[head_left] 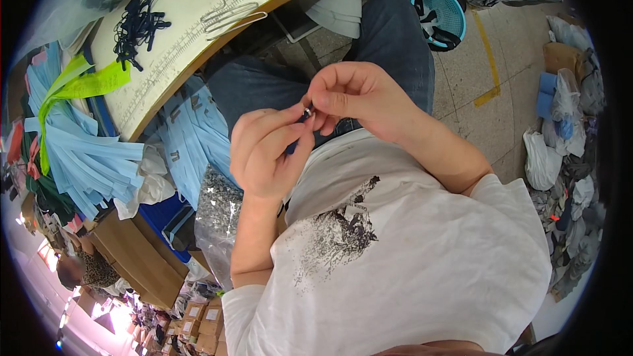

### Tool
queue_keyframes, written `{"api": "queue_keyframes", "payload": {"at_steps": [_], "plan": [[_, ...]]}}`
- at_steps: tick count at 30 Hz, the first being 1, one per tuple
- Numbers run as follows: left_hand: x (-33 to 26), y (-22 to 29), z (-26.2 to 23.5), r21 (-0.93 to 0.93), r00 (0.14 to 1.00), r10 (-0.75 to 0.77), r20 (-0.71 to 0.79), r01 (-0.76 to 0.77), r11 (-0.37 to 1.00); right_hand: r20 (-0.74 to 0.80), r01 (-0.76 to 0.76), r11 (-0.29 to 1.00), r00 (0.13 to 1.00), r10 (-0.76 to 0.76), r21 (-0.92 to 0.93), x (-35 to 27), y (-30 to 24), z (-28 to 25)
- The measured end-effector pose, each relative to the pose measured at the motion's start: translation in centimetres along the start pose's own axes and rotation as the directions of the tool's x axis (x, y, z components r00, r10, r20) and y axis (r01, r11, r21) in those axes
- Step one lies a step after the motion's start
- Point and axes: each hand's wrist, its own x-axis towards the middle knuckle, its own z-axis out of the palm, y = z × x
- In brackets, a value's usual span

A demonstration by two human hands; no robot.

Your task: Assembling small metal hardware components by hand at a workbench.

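White shirt below, small shiny piece between my fingertips.
Wrists bent inward, my left hand and right hand both pinch it, silver and dark, mostly hidden. Beyond them: my jeans; ahead-left, a white ruled table with dark cords; right, tiled floor, blue basket.

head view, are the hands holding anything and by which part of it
A small shiny piece, pinched in the fingertips of the left hand, close against those of the right hand; which part is gripped is too small to tell.
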Motion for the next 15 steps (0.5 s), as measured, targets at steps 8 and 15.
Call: {"api": "queue_keyframes", "payload": {"at_steps": [8,15], "plan": [[-0.64,0.03,0.55,-0.294,0.946,-0.314,-0.077,0.279,0.914,-0.046,0.207,0.977,0.978,-0.205,0.044,0.25,0.38,0.52],[-0.09,0.16,-0.09,-0.244,0.881,-0.459,0.117,0.474,0.846,0.06,0.369,0.865,0.927,-0.371,-0.34,-0.09,-0.02,0.62]]}}
